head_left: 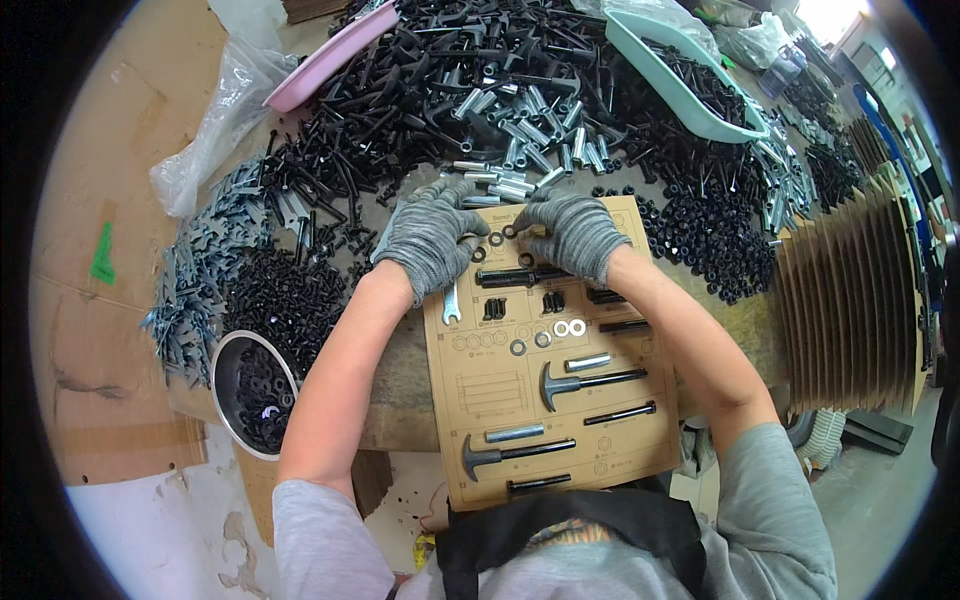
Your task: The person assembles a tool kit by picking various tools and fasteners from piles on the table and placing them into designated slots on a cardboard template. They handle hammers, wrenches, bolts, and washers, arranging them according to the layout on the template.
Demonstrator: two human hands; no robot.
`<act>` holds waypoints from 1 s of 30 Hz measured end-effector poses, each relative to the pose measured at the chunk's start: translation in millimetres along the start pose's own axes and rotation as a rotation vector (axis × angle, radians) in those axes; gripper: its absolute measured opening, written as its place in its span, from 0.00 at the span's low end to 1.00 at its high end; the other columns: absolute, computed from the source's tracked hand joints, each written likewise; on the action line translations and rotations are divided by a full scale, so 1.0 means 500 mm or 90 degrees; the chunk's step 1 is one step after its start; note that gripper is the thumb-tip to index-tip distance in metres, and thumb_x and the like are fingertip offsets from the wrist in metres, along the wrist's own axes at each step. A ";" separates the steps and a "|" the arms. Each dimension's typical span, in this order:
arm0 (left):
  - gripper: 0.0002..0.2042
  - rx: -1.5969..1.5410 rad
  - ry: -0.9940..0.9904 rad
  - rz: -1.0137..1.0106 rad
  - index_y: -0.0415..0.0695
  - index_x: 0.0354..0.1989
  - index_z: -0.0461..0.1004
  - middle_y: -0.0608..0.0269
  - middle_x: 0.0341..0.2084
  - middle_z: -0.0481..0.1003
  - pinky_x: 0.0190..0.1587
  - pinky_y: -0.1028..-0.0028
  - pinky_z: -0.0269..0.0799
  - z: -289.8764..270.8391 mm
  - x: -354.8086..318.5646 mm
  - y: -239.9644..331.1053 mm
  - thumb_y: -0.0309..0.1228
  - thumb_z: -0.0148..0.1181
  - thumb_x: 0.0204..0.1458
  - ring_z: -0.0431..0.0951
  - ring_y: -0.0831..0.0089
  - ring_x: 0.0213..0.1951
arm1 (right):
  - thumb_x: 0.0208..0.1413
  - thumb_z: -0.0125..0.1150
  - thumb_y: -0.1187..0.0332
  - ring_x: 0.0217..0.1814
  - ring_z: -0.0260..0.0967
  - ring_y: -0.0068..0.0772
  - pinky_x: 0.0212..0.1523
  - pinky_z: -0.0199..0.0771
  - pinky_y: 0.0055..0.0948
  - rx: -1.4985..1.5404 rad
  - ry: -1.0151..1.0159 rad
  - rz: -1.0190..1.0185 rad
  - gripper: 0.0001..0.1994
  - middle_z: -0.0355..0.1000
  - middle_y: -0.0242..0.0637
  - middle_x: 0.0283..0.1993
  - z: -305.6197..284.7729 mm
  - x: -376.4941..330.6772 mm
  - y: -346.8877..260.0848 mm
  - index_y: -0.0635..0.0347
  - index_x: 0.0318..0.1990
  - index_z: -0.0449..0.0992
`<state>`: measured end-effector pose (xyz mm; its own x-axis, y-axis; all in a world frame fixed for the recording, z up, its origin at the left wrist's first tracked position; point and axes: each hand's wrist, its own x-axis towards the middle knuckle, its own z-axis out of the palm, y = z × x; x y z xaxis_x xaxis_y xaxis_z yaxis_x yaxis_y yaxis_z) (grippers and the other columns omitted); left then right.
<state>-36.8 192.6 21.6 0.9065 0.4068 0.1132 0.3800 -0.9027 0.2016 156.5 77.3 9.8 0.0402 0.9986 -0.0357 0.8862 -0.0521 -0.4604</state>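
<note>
Both hands wear grey knit gloves over the far end of a printed cardboard sheet (pixel 560 445). My left hand (pixel 425 245) is curled at its far left corner, beside small black washers (pixel 496 239); what it holds, if anything, is hidden. My right hand (pixel 575 235) bends its fingers inward, with the fingertips at another black washer (pixel 511 231). Below them on the sheet lie thick black bolts (pixel 505 279), a silver open-end wrench (pixel 452 302), silver washers (pixel 561 328), silver sleeves (pixel 515 433) and two black T-shaped hammer-like pieces (pixel 520 451).
Beyond the sheet rise heaped black parts (pixel 400 100) and silver tubes (pixel 535 130). A pink tray (pixel 335 55) and a mint tray (pixel 735 125) rest there. Left are small black screws (pixel 270 290) and a metal bowl (pixel 222 385); right, black nuts (pixel 715 245) and stacked cardboard sheets (pixel 850 310).
</note>
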 end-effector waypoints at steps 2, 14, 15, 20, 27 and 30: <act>0.11 0.026 -0.029 0.013 0.55 0.39 0.82 0.57 0.59 0.67 0.66 0.62 0.53 0.005 0.001 0.006 0.38 0.62 0.46 0.60 0.57 0.63 | 0.47 0.65 0.60 0.45 0.73 0.43 0.45 0.73 0.39 -0.006 -0.005 -0.052 0.15 0.73 0.40 0.41 0.006 -0.008 0.003 0.50 0.43 0.79; 0.11 0.027 -0.074 0.025 0.58 0.38 0.82 0.62 0.59 0.66 0.68 0.57 0.45 0.007 0.010 -0.003 0.40 0.62 0.45 0.58 0.59 0.65 | 0.47 0.65 0.64 0.36 0.75 0.41 0.40 0.74 0.35 -0.026 0.008 -0.028 0.12 0.77 0.39 0.34 0.018 0.007 -0.005 0.55 0.40 0.81; 0.11 0.033 -0.081 0.006 0.58 0.38 0.82 0.62 0.59 0.66 0.68 0.57 0.45 0.003 0.010 0.000 0.39 0.62 0.46 0.58 0.59 0.64 | 0.48 0.64 0.64 0.35 0.75 0.41 0.40 0.74 0.35 -0.008 0.002 -0.012 0.11 0.77 0.40 0.33 0.017 0.011 -0.011 0.55 0.39 0.81; 0.10 -0.004 0.008 -0.039 0.54 0.35 0.83 0.65 0.53 0.73 0.68 0.57 0.43 0.033 -0.004 0.002 0.42 0.62 0.47 0.62 0.63 0.62 | 0.50 0.62 0.59 0.35 0.75 0.42 0.41 0.74 0.39 0.020 0.013 0.014 0.11 0.78 0.41 0.32 0.037 0.033 -0.022 0.52 0.37 0.82; 0.11 -0.008 0.036 -0.067 0.54 0.34 0.83 0.65 0.51 0.74 0.68 0.58 0.42 0.044 -0.009 0.001 0.43 0.61 0.47 0.63 0.62 0.61 | 0.50 0.62 0.57 0.35 0.75 0.42 0.41 0.74 0.38 0.071 0.039 0.031 0.11 0.78 0.39 0.33 0.052 0.038 -0.023 0.50 0.36 0.83; 0.11 -0.003 0.037 -0.070 0.54 0.34 0.83 0.65 0.51 0.74 0.67 0.58 0.42 0.044 -0.010 0.005 0.43 0.62 0.47 0.63 0.62 0.61 | 0.50 0.62 0.57 0.36 0.75 0.42 0.41 0.73 0.38 0.062 0.068 0.009 0.11 0.78 0.40 0.33 0.056 0.034 -0.020 0.50 0.36 0.83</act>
<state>-36.1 185.4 0.1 0.8473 0.5105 0.1464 0.4749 -0.8518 0.2211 135.4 94.4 -10.9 0.1049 0.9933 0.0492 0.8367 -0.0614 -0.5442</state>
